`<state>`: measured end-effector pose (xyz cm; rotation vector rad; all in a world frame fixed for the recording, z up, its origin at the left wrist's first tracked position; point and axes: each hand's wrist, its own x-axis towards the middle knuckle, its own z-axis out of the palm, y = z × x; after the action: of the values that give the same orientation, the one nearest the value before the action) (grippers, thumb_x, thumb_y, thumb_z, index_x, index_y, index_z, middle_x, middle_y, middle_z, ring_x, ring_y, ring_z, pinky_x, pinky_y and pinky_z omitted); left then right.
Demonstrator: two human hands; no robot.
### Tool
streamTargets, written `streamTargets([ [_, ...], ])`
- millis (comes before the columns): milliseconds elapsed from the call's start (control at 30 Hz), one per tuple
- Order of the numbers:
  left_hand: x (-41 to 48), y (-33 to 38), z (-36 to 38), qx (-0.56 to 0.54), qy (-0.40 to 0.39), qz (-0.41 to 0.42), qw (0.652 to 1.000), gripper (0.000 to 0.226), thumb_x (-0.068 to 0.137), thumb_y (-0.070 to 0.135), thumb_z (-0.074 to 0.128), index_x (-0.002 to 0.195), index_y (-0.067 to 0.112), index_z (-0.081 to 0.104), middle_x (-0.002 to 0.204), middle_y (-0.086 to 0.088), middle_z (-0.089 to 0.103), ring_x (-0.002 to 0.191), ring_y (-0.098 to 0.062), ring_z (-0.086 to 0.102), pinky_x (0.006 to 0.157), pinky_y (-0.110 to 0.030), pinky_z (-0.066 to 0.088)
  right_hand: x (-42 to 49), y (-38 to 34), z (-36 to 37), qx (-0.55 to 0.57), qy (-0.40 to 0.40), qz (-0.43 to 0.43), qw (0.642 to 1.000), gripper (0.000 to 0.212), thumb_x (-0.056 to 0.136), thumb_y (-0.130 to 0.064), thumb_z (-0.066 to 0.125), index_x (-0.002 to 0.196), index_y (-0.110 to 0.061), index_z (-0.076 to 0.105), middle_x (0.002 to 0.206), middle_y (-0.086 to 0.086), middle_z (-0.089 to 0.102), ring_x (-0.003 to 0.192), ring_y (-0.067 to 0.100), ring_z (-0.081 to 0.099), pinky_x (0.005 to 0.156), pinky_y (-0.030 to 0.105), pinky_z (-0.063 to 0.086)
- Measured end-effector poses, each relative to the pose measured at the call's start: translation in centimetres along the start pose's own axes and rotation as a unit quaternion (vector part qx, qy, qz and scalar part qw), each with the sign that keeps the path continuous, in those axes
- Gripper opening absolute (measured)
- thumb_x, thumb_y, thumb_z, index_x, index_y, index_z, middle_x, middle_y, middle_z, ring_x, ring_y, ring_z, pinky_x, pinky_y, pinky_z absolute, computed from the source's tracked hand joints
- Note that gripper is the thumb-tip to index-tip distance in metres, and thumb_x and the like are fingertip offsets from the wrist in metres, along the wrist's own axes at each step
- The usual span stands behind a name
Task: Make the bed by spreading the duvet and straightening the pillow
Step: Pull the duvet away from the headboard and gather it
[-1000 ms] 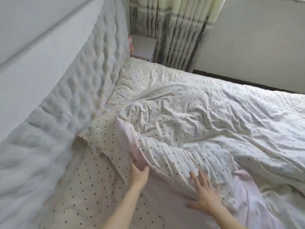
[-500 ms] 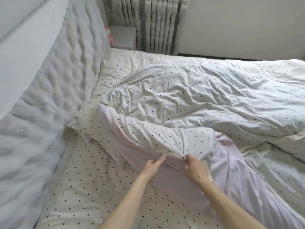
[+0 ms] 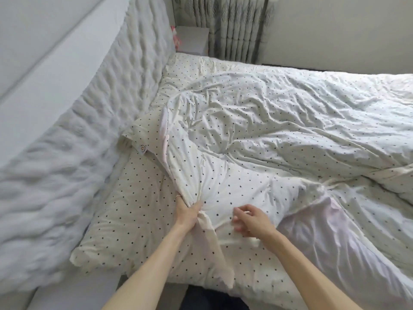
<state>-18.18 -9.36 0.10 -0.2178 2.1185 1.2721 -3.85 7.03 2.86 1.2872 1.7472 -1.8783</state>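
Dotted cotton duvet edge bunched in left hand (tight), right hand loose.

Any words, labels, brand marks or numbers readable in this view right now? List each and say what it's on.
No text can be read.
Round tag on the pillowcase corner: bears a mark, too small and blurred to read.
Pink item by the grey box: no legible print.
Duvet: dots only, no lettering.
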Motion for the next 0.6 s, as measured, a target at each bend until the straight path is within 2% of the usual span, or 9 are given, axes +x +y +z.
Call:
streamTargets([
  [100,-0.8,-1.1,-6.2,0.053,0.025,0.027,0.998,0.077,0.053,0.052,0.062,0.123,0.025,0.048,0.117,0.003,0.064,0.094,-0.017,0.061,0.09,-0.04,0.052,0.5,-2.9,2.3,-0.064,0.016,-0.019,0.998,0.045,0.087,-0.063,0.063,0.106,-0.021,0.061,0.1,-0.003,0.074,0.079,0.013,0.073,0.07,0.033,0.056],
  [200,-2.0,-1.9,-13.2,0.133,0.035,0.056,0.989,0.086,0.066,0.05,0.063,0.145,0.029,0.039,0.115,0.015,0.059,0.098,-0.012,0.059,0.088,-0.032,0.049,1.0,-7.4,7.3,-0.119,-0.039,-0.048,0.991,0.057,0.082,-0.075,0.058,0.107,-0.024,0.059,0.105,-0.005,0.069,0.088,0.015,0.072,0.078,0.038,0.06],
  [267,-2.7,-2.1,-17.5,0.179,0.043,0.06,0.981,0.084,0.071,0.049,0.065,0.148,0.029,0.037,0.117,0.013,0.061,0.096,-0.01,0.06,0.081,-0.024,0.048,1.0,-10.2,11.7,-0.154,-0.082,-0.068,0.982,0.068,0.076,-0.083,0.055,0.108,-0.024,0.059,0.109,-0.004,0.067,0.09,0.015,0.072,0.079,0.041,0.062],
  [333,-3.3,-1.3,-20.7,0.229,0.034,0.074,0.97,0.073,0.073,0.049,0.067,0.142,0.035,0.044,0.119,0.007,0.066,0.089,-0.013,0.064,0.069,-0.019,0.048,1.1,-12.5,16.1,-0.182,-0.128,-0.062,0.973,0.084,0.066,-0.092,0.053,0.112,-0.022,0.056,0.113,-0.001,0.066,0.09,0.018,0.072,0.069,0.04,0.064],
  [400,-4.0,-0.7,-23.5,0.233,0.023,0.103,0.967,0.053,0.068,0.058,0.064,0.119,0.046,0.055,0.104,0.013,0.069,0.081,-0.014,0.068,0.065,-0.03,0.055,1.3,-14.3,21.4,-0.208,-0.174,-0.029,0.962,0.093,0.057,-0.096,0.053,0.115,-0.022,0.055,0.113,0.003,0.066,0.086,0.023,0.075,0.055,0.035,0.061],
  [433,-4.0,-0.8,-24.6,0.236,0.018,0.114,0.965,0.047,0.067,0.06,0.063,0.112,0.045,0.056,0.099,0.014,0.069,0.078,-0.014,0.068,0.066,-0.037,0.057,1.7,-14.9,24.2,-0.217,-0.185,-0.011,0.958,0.092,0.057,-0.095,0.055,0.111,-0.021,0.056,0.111,0.006,0.067,0.081,0.025,0.076,0.052,0.034,0.059],
  [467,-3.9,-1.1,-25.3,0.247,0.012,0.128,0.96,0.045,0.07,0.059,0.063,0.111,0.043,0.055,0.1,0.014,0.069,0.078,-0.013,0.068,0.069,-0.039,0.058,2.2,-15.2,26.3,-0.227,-0.182,0.001,0.957,0.085,0.062,-0.089,0.06,0.107,-0.017,0.058,0.108,0.01,0.068,0.075,0.026,0.077,0.051,0.034,0.059],
  [533,-3.3,-2.9,-26.4,0.243,0.007,0.13,0.961,0.053,0.075,0.054,0.065,0.124,0.041,0.049,0.112,0.016,0.064,0.087,-0.012,0.065,0.074,-0.035,0.055,3.6,-15.2,30.0,-0.227,-0.15,0.001,0.962,0.055,0.078,-0.053,0.071,0.104,-0.005,0.063,0.092,0.013,0.071,0.065,0.026,0.075,0.057,0.04,0.064],
  [600,-2.4,-5.4,-27.7,0.171,0.009,0.081,0.982,0.076,0.067,0.063,0.062,0.135,0.039,0.039,0.118,0.013,0.058,0.093,-0.007,0.058,0.071,-0.02,0.046,5.1,-15.0,32.6,-0.189,-0.098,0.012,0.977,0.026,0.083,-0.017,0.062,0.098,0.004,0.064,0.072,0.013,0.071,0.056,0.026,0.073,0.056,0.036,0.063],
])
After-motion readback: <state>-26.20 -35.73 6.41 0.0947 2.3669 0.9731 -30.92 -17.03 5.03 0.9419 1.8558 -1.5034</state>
